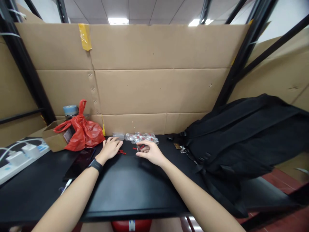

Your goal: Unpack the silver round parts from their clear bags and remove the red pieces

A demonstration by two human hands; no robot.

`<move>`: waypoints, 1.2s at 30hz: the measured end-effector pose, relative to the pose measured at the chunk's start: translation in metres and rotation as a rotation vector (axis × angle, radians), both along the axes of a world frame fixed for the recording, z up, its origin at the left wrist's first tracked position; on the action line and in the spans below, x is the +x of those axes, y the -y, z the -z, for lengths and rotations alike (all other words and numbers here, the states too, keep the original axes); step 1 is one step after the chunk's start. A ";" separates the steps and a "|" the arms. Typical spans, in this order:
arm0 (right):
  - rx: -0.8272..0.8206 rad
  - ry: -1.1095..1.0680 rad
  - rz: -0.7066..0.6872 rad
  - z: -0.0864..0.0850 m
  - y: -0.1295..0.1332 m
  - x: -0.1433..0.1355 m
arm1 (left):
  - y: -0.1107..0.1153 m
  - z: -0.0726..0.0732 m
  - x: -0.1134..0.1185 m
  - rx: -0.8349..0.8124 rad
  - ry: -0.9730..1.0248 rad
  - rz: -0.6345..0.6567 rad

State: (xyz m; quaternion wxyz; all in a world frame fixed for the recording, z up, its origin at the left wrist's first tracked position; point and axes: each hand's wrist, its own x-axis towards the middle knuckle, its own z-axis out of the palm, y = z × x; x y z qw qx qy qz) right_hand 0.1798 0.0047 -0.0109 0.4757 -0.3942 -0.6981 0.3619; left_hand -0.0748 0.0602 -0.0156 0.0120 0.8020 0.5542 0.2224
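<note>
My left hand (111, 149), with a dark watch on the wrist, lies palm down on the black table, its fingers stretched forward. Red cord pieces (122, 152) lie right beside it. My right hand (151, 154) is curled, with thumb and forefinger around a small shiny ring-like piece (138, 148); its exact kind is too small to make out. A bit of red cord shows by those fingers. Just beyond both hands, small clear plastic packets (141, 138) with red parts inside lie along the cardboard wall.
A tied red plastic bag (87, 132) and an open cardboard box (53, 137) stand at left, near a dark phone (79, 163) and a white power strip (23, 158). A black backpack (246, 135) fills the right side, with keys (184, 150) beside it. Cardboard (154, 90) walls the back.
</note>
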 end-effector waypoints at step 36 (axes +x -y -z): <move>0.026 0.084 -0.040 -0.004 0.002 0.007 | -0.007 0.013 -0.008 -0.065 -0.041 0.130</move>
